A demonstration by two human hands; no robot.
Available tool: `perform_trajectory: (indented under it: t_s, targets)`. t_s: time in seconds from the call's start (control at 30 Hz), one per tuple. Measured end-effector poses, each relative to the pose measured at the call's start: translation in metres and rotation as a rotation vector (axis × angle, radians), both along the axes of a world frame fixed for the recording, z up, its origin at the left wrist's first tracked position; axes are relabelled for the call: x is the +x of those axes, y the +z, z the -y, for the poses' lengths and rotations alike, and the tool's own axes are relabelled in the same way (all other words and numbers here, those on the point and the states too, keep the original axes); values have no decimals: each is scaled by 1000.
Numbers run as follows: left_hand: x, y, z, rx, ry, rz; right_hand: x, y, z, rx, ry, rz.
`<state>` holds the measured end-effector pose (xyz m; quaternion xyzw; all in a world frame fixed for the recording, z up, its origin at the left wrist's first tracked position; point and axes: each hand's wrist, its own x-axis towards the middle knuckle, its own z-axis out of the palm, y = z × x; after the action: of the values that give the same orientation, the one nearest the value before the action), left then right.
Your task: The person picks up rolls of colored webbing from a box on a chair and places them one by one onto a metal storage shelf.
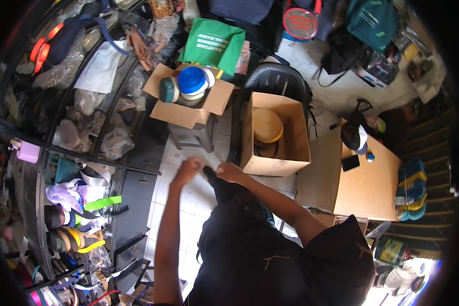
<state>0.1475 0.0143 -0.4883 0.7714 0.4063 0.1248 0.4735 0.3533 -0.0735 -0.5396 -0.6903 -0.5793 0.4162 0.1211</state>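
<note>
My left hand (pixel 190 169) is raised in front of my body with its fingers curled closed. To its right, my right hand (pixel 230 172) is also closed, its fingers pointing toward the left one. A small gap separates the two hands. Whatever they pinch is too small to make out. Between and just below them shows a dark, narrow shape (pixel 209 172), perhaps the tip of my shoe. An open cardboard box (pixel 275 166) stands just beyond my right hand, with a round tan cap-like item (pixel 266 125) inside.
A smaller open box (pixel 174 113) on a grey stool (pixel 191 136) holds blue, white and green rounded items (pixel 192 80). Black shelves (pixel 132 191) with bagged goods and strap rolls line the left. At right, a wooden table (pixel 367 178) bears a phone (pixel 350 163) and a dark-and-white cap (pixel 354 137).
</note>
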Motion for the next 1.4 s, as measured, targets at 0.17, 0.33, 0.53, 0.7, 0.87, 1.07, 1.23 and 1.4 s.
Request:
perform_trajectory:
  t_s: [0.17,0.33,0.53,0.7,0.87,1.07,1.23,1.4]
  targets:
    - [54,-73,97,-185,-205,-186,54,-26,77,-86,-86,32]
    - [100,-77,134,-234,-318,-259,99,-59,126,-39,-112,188]
    - [176,-85,90,-180,-308,-76,164,-9,86,235,-602,-353]
    - [293,-111,63,-800,-56,90,251,-67,69,192,-905,-302]
    - [372,-188,24,-851,159,-8,320,-139,32,1,-807,27]
    - [426,-259,-53,-541,263,-443,403,-183,-60,-307,-723,32]
    - [445,-305,-67,-624,695,-223,445,-241,-92,-227,-689,32]
    - [442,-335,-69,-692,664,-105,453,-280,-122,-113,-593,180]
